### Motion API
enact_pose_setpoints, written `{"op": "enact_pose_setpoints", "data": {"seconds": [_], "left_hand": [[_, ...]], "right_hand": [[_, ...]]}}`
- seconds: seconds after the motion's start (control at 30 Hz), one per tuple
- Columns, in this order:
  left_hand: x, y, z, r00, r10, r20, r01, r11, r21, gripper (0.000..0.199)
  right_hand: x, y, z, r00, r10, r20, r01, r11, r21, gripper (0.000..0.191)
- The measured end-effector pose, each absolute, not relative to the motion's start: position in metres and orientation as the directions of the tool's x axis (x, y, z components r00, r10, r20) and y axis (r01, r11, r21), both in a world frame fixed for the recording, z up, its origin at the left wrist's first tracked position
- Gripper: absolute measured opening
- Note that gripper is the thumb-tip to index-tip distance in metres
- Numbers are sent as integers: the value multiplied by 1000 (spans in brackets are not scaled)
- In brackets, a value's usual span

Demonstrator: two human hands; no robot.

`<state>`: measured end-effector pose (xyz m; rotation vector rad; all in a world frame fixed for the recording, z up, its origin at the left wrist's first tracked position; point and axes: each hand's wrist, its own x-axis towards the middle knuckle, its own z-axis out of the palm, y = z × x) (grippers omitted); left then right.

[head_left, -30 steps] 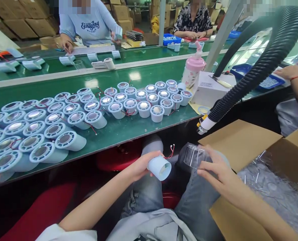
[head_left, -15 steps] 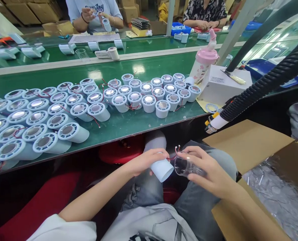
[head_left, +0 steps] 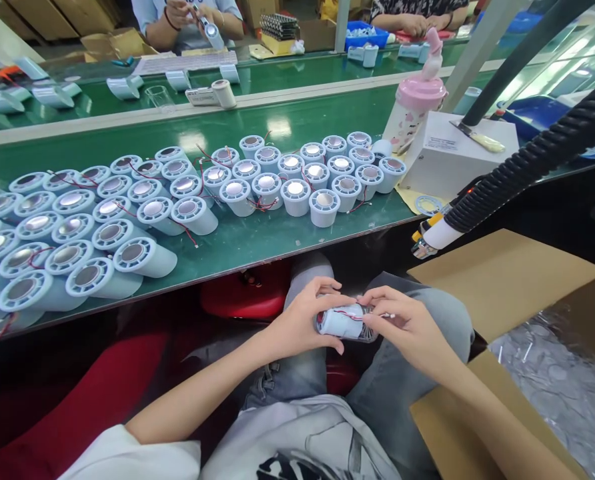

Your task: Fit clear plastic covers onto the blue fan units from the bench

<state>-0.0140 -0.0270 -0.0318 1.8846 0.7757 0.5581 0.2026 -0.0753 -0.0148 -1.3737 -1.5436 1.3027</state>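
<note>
Over my lap, my left hand (head_left: pixel 310 320) is wrapped around a light blue plastic cylinder (head_left: pixel 341 321), which lies on its side. A clear plastic cup (head_left: pixel 368 331) surrounds the cylinder, its ribbed end to the right. Thin red and white wires (head_left: pixel 350 315) run along the cylinder's upper side. My right hand (head_left: pixel 397 320) pinches these wires between thumb and fingers by the cup's right end, and the small white connector ends stick out past its fingertips. The fingers of my left hand partly hide the cylinder's left end.
Rows of light blue cylinders (head_left: pixel 102 273) with round metal discs and wires stand on the green bench (head_left: pixel 257 243). A black hose (head_left: pixel 522 160) with a nozzle hangs at right, above a cardboard box (head_left: pixel 507 280) of clear plastic pieces (head_left: pixel 542 380). Two people work across the bench.
The cylinder and the clear cup, apart before, are now together, the cylinder inside the cup. My right hand has let go of the cup and taken hold of the wires.
</note>
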Motion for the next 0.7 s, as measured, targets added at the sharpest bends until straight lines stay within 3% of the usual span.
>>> {"op": "enact_pose_setpoints", "data": {"seconds": [0.1, 0.2, 0.27, 0.33, 0.4, 0.47, 0.7], "left_hand": [[-9, -28, -31, 743, 668, 26, 212, -272, 939, 68], [-4, -30, -24, 740, 671, -47, 141, -86, 986, 69], [-2, -31, -21, 715, 689, -116, 73, 92, 993, 66], [-2, -31, -20, 708, 686, -169, 1, 238, 971, 65], [-4, -30, -19, 721, 663, -203, -25, 317, 948, 65], [-7, -29, -16, 735, 649, -196, -7, 297, 955, 69], [-13, -27, -4, 735, 676, -58, 52, 30, 998, 78]], "right_hand": [[208, -74, -17, -109, 982, -155, 117, -142, -983, 31], [216, -74, -17, -144, 984, -107, 59, -100, -993, 20], [220, -76, -15, -223, 975, -17, 182, 25, -983, 9], [222, -78, -14, -290, 954, 83, 344, 184, -921, 35], [222, -81, -12, -311, 940, 139, 423, 268, -866, 44], [222, -84, -12, -307, 943, 127, 408, 251, -878, 43], [219, -88, -8, -282, 956, -75, 172, -26, -985, 47]]}}
